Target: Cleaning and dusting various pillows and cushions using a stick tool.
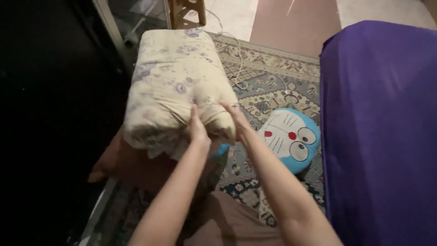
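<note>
Here, in the view from the head camera, the largest item is a purple-covered surface filling the right side from near to far. Left of it a patterned rug covers the floor, running from the near centre to the far edge, where bare floor shows. A dark, unlit area takes up the left side; what it holds cannot be told.

At centre left lies the folded quilt, cream with pale purple flowers, a thick bundle resting on a reddish-brown support seen only at its near end. The bundle's long side runs from near to far.

On the rug, between the quilt and the purple cover, lies a round blue-and-white cartoon-cat cushion, face up. A thin white cable loops over the rug beyond it, and the legs of a wooden stool stand at the far edge.

Both bare forearms reach in from the near edge. The left hand presses against the near end of the quilt, fingers together and pointing upward. The right hand is just beside it, fingers laid flat on the near right corner of the bundle, held close together.
</note>
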